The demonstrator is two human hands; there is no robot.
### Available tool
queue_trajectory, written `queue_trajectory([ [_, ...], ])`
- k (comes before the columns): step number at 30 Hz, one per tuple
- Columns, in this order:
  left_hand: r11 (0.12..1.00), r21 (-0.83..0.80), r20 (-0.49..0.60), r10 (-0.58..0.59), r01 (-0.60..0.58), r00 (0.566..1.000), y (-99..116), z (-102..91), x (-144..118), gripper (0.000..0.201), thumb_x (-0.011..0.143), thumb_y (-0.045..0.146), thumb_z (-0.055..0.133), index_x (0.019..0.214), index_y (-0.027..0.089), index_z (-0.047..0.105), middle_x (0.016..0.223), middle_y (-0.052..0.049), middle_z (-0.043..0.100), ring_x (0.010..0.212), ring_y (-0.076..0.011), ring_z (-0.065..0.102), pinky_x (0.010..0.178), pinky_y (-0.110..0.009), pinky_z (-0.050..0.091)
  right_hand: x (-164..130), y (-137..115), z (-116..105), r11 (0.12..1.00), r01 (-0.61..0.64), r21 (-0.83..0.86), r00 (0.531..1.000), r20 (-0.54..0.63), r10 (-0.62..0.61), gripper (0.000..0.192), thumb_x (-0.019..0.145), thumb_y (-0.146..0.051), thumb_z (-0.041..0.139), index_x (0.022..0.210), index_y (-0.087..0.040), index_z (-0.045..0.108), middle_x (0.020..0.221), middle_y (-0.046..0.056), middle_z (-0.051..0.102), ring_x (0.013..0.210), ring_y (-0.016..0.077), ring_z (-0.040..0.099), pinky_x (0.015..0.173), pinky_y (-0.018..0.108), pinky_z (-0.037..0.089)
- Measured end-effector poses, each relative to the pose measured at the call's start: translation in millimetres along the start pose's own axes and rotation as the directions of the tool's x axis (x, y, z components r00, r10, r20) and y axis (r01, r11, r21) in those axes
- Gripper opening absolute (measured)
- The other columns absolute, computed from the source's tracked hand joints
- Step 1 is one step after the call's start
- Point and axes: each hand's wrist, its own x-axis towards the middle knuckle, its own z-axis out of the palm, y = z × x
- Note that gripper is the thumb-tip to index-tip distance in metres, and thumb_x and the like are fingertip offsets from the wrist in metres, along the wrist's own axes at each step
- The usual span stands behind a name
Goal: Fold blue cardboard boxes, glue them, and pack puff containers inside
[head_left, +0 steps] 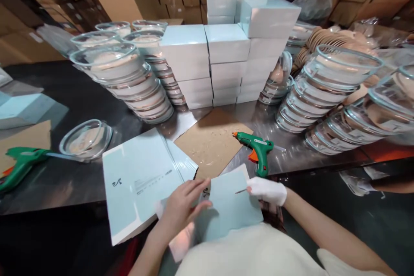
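Observation:
My left hand (183,207) lies flat, fingers spread, on a light blue flat carton sheet (229,207) that I hold at the table's near edge over my lap. My right hand (268,190), in a white glove, pinches the sheet's right edge. A stack of the same blue flat carton sheets (139,181) lies just left of the held sheet. A green hot glue gun (257,148) stands on the metal table just beyond my right hand, nozzle pointing left, beside a brown cardboard pad (210,140).
Stacks of finished pale blue boxes (226,47) rise at the table's middle back. Leaning stacks of glass bowls stand left (129,77) and right (326,90). A single glass bowl (86,139) and a second green glue gun (19,164) lie at left. Brown cartons fill the background.

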Motion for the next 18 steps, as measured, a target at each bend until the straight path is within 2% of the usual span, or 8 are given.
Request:
queue_trajectory([
  [3,0.998,0.060,0.213,-0.041,0.029,0.976,9.3,14.9,-0.5,0.093,0.069,0.073,0.087,0.145,0.022,0.066,0.136,-0.019,0.075,0.116,-0.0408,0.076,0.099,-0.052,0.063,-11.5,22.6,6.9,0.966,-0.120,0.230,0.981,0.175,0.080,0.097,0.074,-0.100,0.056,0.103,-0.011,0.082,0.092,0.012,0.078,0.087,0.0270,0.076,0.086,0.039,0.063],
  [5,0.992,0.010,0.414,-0.116,0.123,0.903,12.2,14.0,-4.8,0.088,0.072,0.071,0.086,0.143,0.023,0.065,0.135,-0.015,0.076,0.116,-0.0393,0.076,0.097,-0.049,0.063,-27.6,27.6,4.2,0.971,-0.088,0.220,0.972,0.233,0.035,0.102,0.073,-0.102,0.052,0.105,-0.010,0.081,0.099,0.015,0.078,0.094,0.0297,0.076,0.095,0.043,0.061],
  [6,0.983,-0.022,0.464,-0.152,0.183,0.873,11.5,11.1,-7.8,0.076,0.079,0.065,0.084,0.142,0.025,0.065,0.133,-0.013,0.077,0.114,-0.0367,0.077,0.096,-0.046,0.063,-36.7,28.5,1.8,0.986,-0.042,0.161,0.984,0.180,0.012,0.099,0.077,-0.100,0.051,0.107,-0.011,0.081,0.102,0.015,0.078,0.096,0.0298,0.075,0.097,0.043,0.060],
  [8,0.952,-0.091,0.393,-0.236,0.293,0.889,6.7,5.4,-13.7,0.056,0.090,0.052,0.076,0.140,0.027,0.065,0.134,-0.011,0.077,0.115,-0.0331,0.077,0.098,-0.043,0.062,-52.6,31.1,-0.7,0.998,0.066,-0.005,0.984,-0.167,-0.065,0.083,0.086,-0.091,0.055,0.112,-0.016,0.078,0.106,0.014,0.077,0.100,0.0285,0.074,0.098,0.042,0.059],
  [11,0.914,-0.247,0.063,-0.317,0.323,0.946,0.4,12.2,-15.5,0.050,0.096,0.041,0.072,0.142,0.026,0.060,0.148,-0.014,0.067,0.135,-0.0344,0.067,0.111,-0.046,0.056,-54.6,39.9,11.5,0.959,0.146,-0.243,0.667,-0.691,-0.276,0.080,0.082,-0.085,0.068,0.132,-0.023,0.066,0.127,0.015,0.072,0.118,0.0316,0.070,0.107,0.045,0.056],
  [14,0.911,-0.386,-0.089,-0.192,0.144,0.977,4.9,42.0,-7.0,0.074,0.095,0.033,0.072,0.160,0.028,0.036,0.160,-0.018,0.055,0.145,-0.0344,0.059,0.115,-0.050,0.053,-24.1,46.3,38.3,0.935,0.213,-0.282,0.516,-0.781,-0.353,0.105,0.078,-0.089,0.067,0.157,-0.024,0.044,0.155,0.019,0.055,0.143,0.0352,0.057,0.119,0.049,0.049],
  [16,0.920,-0.392,-0.094,-0.064,0.022,0.994,11.5,63.7,-1.1,0.090,0.094,0.031,0.072,0.168,0.030,0.019,0.157,-0.019,0.056,0.141,-0.0331,0.061,0.112,-0.052,0.055,2.4,46.0,52.7,0.933,0.281,-0.226,0.399,-0.857,-0.327,0.098,0.090,-0.085,0.056,0.164,-0.025,0.032,0.158,0.018,0.052,0.147,0.0325,0.055,0.122,0.049,0.047],
  [18,0.943,-0.331,-0.086,-0.005,-0.024,0.996,16.8,78.5,1.5,0.083,0.095,0.032,0.070,0.166,0.030,0.027,0.148,-0.018,0.062,0.134,-0.0323,0.066,0.108,-0.051,0.057,21.3,44.5,59.2,0.912,0.354,-0.206,0.232,-0.925,-0.299,0.089,0.095,-0.082,0.050,0.161,-0.024,0.034,0.155,0.019,0.055,0.145,0.0327,0.057,0.120,0.051,0.047],
])
